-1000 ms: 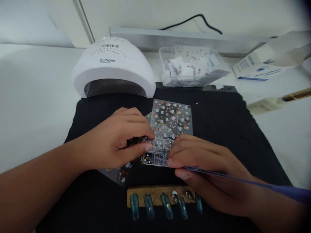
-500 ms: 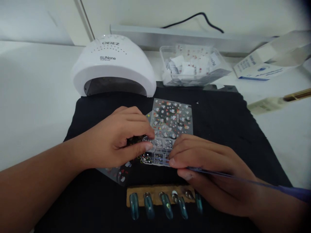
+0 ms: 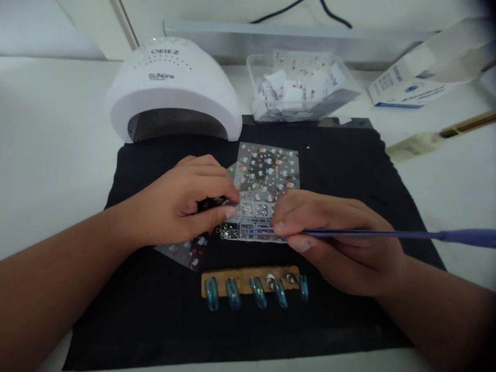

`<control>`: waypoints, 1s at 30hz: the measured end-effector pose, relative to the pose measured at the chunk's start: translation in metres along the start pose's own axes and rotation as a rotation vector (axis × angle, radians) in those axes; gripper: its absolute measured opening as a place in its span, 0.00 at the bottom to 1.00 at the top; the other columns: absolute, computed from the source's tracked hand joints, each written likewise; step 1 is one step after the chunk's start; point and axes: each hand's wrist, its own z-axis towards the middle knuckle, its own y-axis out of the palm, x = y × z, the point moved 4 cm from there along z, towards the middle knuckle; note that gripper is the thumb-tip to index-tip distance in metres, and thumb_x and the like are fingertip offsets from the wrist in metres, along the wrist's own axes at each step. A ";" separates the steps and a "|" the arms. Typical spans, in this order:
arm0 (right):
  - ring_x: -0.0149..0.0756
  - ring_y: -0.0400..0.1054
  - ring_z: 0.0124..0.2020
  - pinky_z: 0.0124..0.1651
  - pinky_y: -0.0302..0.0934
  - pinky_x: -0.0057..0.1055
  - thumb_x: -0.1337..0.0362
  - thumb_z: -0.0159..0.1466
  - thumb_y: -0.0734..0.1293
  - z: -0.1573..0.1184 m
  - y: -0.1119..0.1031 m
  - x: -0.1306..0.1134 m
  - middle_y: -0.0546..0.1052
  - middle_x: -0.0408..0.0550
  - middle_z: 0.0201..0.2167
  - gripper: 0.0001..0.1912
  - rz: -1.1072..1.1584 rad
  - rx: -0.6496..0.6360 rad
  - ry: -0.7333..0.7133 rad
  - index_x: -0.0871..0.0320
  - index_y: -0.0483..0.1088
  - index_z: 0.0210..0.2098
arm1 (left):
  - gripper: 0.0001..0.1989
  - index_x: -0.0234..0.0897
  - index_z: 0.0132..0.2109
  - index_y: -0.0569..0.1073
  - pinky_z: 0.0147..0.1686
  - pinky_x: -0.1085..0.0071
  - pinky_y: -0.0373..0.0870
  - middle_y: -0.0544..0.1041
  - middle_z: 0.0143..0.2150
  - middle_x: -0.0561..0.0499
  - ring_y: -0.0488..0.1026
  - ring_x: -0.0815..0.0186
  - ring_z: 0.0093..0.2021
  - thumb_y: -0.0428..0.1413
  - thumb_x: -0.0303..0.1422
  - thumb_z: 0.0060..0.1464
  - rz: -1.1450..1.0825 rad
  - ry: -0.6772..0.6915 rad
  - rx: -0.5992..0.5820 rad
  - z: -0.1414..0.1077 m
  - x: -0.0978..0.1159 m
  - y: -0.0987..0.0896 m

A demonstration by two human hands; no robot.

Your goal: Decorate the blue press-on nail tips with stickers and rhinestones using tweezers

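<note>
My left hand [image 3: 197, 199] is closed on the left end of a clear compartment case [image 3: 254, 221], thumb and forefinger at its lid edge. Small gems and beads show in its compartments. A pair of purple tweezers [image 3: 360, 234] is pinched in my right hand [image 3: 333, 232], the thin prongs reaching left over the case's front row. Whether the tips hold anything is too small to tell. Below the case, several glossy teal false nails [image 3: 233, 293] are attached along a tan strip [image 3: 244, 274]; one bears a small pale piece.
Sticker sheets [image 3: 267, 168] lie behind and left of the case on a black cloth [image 3: 163, 315]. A white nail lamp [image 3: 174, 88] stands at the back left, a clear tub of packets [image 3: 298, 111] behind, a white box [image 3: 411, 85] and a bottle [image 3: 414, 146] to the right.
The view has tilted, so everything sits higher in it. The tweezers have swung from a slant to nearly level, and their prongs reach over the front compartments. My left hand stays on the case.
</note>
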 end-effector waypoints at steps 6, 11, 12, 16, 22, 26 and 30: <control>0.33 0.69 0.31 0.34 0.67 0.34 0.70 0.64 0.65 -0.002 -0.001 -0.003 0.75 0.46 0.29 0.06 0.045 0.029 -0.047 0.56 0.73 0.39 | 0.09 0.39 0.38 0.76 0.48 0.60 0.66 0.79 0.40 0.48 0.73 0.61 0.44 0.54 0.37 0.61 0.031 0.017 0.008 0.001 0.001 0.000; 0.33 0.69 0.32 0.34 0.66 0.35 0.70 0.64 0.65 -0.006 -0.002 -0.003 0.75 0.46 0.30 0.07 0.056 0.037 -0.055 0.55 0.73 0.39 | 0.10 0.39 0.36 0.76 0.47 0.61 0.66 0.79 0.39 0.48 0.73 0.61 0.43 0.53 0.37 0.61 0.035 0.025 0.010 0.001 0.002 0.000; 0.33 0.69 0.32 0.34 0.66 0.35 0.70 0.64 0.65 -0.007 -0.002 -0.003 0.75 0.46 0.30 0.07 0.055 0.035 -0.048 0.55 0.73 0.39 | 0.10 0.39 0.37 0.76 0.47 0.61 0.66 0.79 0.39 0.48 0.73 0.61 0.43 0.54 0.37 0.61 0.036 0.026 0.010 0.001 0.002 0.000; 0.34 0.68 0.31 0.34 0.65 0.36 0.70 0.64 0.65 -0.009 -0.002 -0.003 0.74 0.46 0.31 0.07 0.057 0.039 -0.040 0.55 0.73 0.40 | 0.09 0.38 0.37 0.76 0.48 0.60 0.65 0.79 0.39 0.47 0.72 0.61 0.43 0.54 0.37 0.61 0.039 0.030 0.020 0.000 0.001 0.000; 0.33 0.68 0.29 0.32 0.64 0.35 0.68 0.64 0.65 -0.009 -0.002 -0.004 0.73 0.45 0.29 0.06 0.059 0.058 -0.030 0.53 0.73 0.39 | 0.09 0.39 0.37 0.76 0.47 0.60 0.65 0.79 0.39 0.47 0.72 0.61 0.43 0.54 0.37 0.60 0.031 0.032 0.027 0.000 0.001 0.000; 0.33 0.68 0.29 0.32 0.63 0.34 0.68 0.64 0.65 -0.009 -0.003 -0.003 0.73 0.45 0.29 0.06 0.061 0.085 -0.038 0.54 0.73 0.39 | 0.09 0.38 0.37 0.76 0.47 0.61 0.65 0.79 0.38 0.47 0.72 0.61 0.42 0.54 0.36 0.60 0.032 0.046 0.028 0.000 0.001 0.000; 0.32 0.68 0.30 0.32 0.63 0.32 0.69 0.64 0.65 -0.009 -0.002 -0.002 0.73 0.45 0.29 0.06 0.097 0.102 -0.049 0.56 0.73 0.39 | 0.09 0.36 0.37 0.76 0.47 0.61 0.65 0.79 0.39 0.47 0.72 0.61 0.43 0.55 0.35 0.60 0.041 0.060 0.038 0.000 0.001 0.000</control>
